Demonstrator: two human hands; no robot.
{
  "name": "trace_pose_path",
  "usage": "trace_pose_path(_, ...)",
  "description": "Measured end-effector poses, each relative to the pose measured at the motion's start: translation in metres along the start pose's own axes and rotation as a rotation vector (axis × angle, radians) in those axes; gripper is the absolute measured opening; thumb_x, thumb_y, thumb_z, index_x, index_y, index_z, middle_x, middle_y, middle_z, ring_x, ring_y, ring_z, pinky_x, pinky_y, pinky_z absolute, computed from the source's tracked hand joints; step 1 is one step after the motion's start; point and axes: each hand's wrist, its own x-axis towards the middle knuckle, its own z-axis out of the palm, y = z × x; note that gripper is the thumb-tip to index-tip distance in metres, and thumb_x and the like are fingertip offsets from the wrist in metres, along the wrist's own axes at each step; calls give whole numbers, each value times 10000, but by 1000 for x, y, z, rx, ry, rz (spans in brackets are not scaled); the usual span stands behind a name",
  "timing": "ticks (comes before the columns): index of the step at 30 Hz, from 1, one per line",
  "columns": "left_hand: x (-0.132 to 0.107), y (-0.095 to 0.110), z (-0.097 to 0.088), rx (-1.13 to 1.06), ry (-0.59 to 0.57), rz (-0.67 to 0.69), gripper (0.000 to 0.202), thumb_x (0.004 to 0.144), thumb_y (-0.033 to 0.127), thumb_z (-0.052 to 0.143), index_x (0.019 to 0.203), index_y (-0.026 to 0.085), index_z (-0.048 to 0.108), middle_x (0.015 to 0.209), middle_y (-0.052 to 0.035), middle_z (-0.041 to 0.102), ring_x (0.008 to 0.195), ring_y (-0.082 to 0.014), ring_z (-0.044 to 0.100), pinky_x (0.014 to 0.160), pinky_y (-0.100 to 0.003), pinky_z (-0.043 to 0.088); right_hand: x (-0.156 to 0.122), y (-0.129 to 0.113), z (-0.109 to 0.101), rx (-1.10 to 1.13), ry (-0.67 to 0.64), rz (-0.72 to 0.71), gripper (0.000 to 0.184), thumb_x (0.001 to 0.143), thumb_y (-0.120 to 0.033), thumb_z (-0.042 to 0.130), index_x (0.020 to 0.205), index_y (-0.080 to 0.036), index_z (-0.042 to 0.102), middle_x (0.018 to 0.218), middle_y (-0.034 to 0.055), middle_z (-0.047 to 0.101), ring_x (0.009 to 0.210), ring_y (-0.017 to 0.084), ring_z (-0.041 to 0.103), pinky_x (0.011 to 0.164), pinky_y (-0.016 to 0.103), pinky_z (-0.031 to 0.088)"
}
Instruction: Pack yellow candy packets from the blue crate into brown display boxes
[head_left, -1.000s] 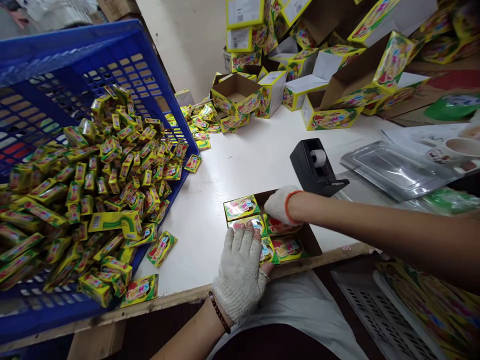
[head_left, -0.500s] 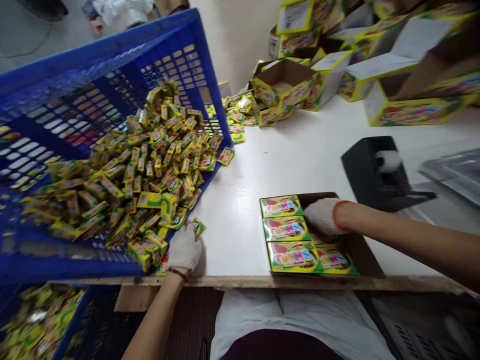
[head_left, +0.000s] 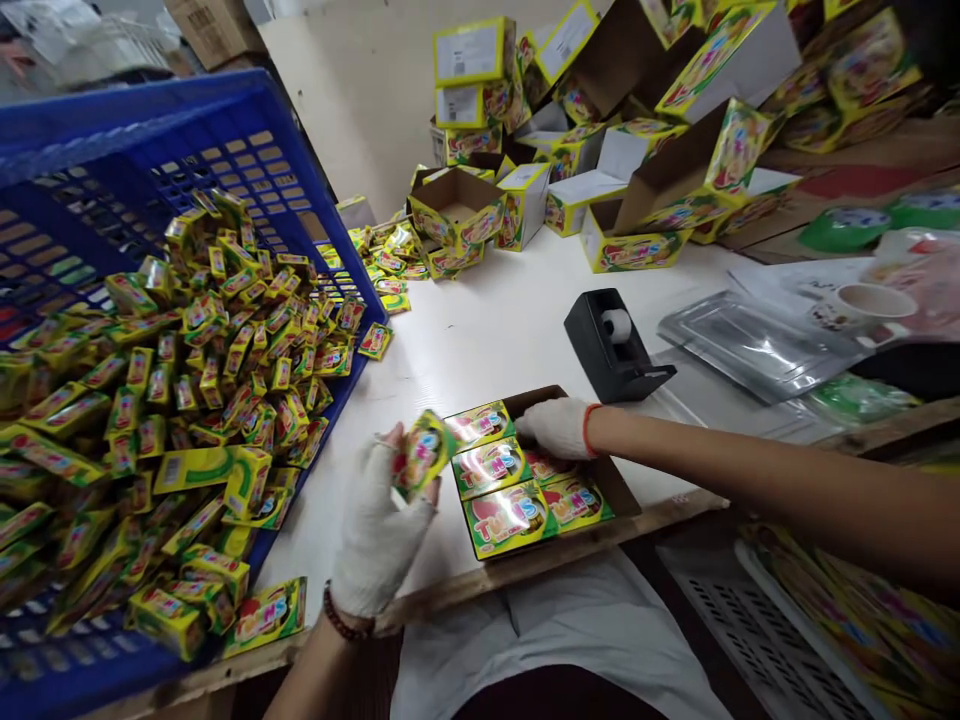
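My left hand [head_left: 382,530], in a white fingerless-tipped glove, is closed around a small yellow-green candy box [head_left: 426,452], raised between the crate and the carton. My right hand [head_left: 556,425], gloved with an orange cuff, reaches into the far side of an open brown-lined carton [head_left: 626,490]; its fingertips are hidden inside. Larger boxes printed TWINS [head_left: 506,518] stand in rows in that carton, filling its left side and part of the right. Left of me, a tilted blue plastic crate [head_left: 281,110] holds a heap of small candy boxes [head_left: 225,350]. One box [head_left: 266,612] lies at its near edge.
A black tape dispenser [head_left: 611,350] stands beyond the carton. Empty display cartons [head_left: 457,205] are piled at the back. To the right lie clear plastic trays [head_left: 750,340] and a cup [head_left: 862,305]. The wooden table edge [head_left: 450,590] runs close to my lap.
My left hand has lifted from the crate's near edge and moved right towards the carton with a small candy box. My right hand stays in the carton. The view has turned right.
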Motion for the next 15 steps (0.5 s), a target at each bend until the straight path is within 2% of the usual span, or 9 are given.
trace_pose_path(1, 6, 11, 7, 6, -3, 103, 613, 839, 224, 619, 1420, 180, 429, 1187, -127, 594, 1079, -254, 605, 930, -382, 524, -8, 2, -10, 11, 36, 7, 314, 827, -175, 597, 1115, -162, 723, 1091, 143, 742, 950, 273, 704, 760, 318, 497)
trace_pose_path(3, 16, 29, 20, 55, -32, 263, 728, 824, 129, 588, 1497, 197, 320, 1215, -142, 573, 1095, -262, 592, 921, -398, 531, -29, 4, -30, 56, 192, 10, 339, 949, -192, 420, 1167, -168, 680, 1126, 116, 726, 1002, 229, 671, 820, 292, 477)
trace_pose_path(4, 21, 36, 27, 84, -50, 325, 769, 818, 96, 568, 1520, 201, 272, 1209, -147, 573, 1086, -267, 592, 906, -406, 536, -40, 3, -40, 87, 296, -14, 354, 972, -207, 386, 1201, -167, 653, 1160, 110, 711, 1047, 220, 647, 865, 286, 462)
trace_pose_path(6, 30, 49, 40, 128, -68, 418, 821, 810, 61, 539, 1545, 210, 203, 1187, -150, 580, 1067, -276, 595, 884, -420, 541, -61, -1, -55, 111, 443, -114, 314, 954, -241, 463, 1201, -166, 642, 1187, 102, 695, 1097, 225, 610, 924, 287, 433)
trace_pose_path(7, 33, 54, 46, 135, -68, 449, 836, 811, 55, 530, 1552, 219, 178, 1188, -148, 582, 1069, -277, 596, 888, -425, 540, -68, -4, -60, 90, 454, -156, 280, 917, -237, 530, 1153, -167, 664, 1159, 99, 702, 1082, 232, 608, 922, 291, 428)
trace_pose_path(9, 36, 62, 56, 126, -53, 460, 853, 819, 61, 526, 1561, 228, 138, 1217, -151, 578, 1097, -278, 595, 912, -427, 533, -76, -7, -65, -8, 352, -168, 217, 851, -197, 602, 1039, -170, 707, 1053, 99, 724, 1005, 241, 619, 862, 297, 429)
trace_pose_path(10, 35, 64, 61, 116, -40, 433, 857, 828, 81, 534, 1565, 212, 119, 1249, -164, 568, 1129, -284, 588, 931, -432, 527, -76, -6, -65, -57, 293, -137, 200, 838, -180, 603, 1001, -172, 718, 998, 100, 727, 961, 241, 624, 814, 298, 425)
trace_pose_path(12, 28, 66, 70, 114, -26, 343, 847, 856, 173, 571, 1565, 142, 107, 1338, -214, 529, 1228, -320, 546, 984, -470, 505, -71, 2, -63, -86, 256, -63, 212, 830, -181, 597, 1001, -187, 723, 953, 95, 724, 911, 235, 628, 722, 293, 405)
trace_pose_path(15, 11, 60, 79, 251, -150, 252, 746, 899, 372, 578, 1508, 57, 283, 1424, -274, 487, 1338, -407, 458, 1067, -596, 410, -57, 25, -56, -11, 242, -67, 251, 838, -239, 609, 1072, -212, 697, 1007, 60, 724, 889, 198, 637, 656, 261, 390)
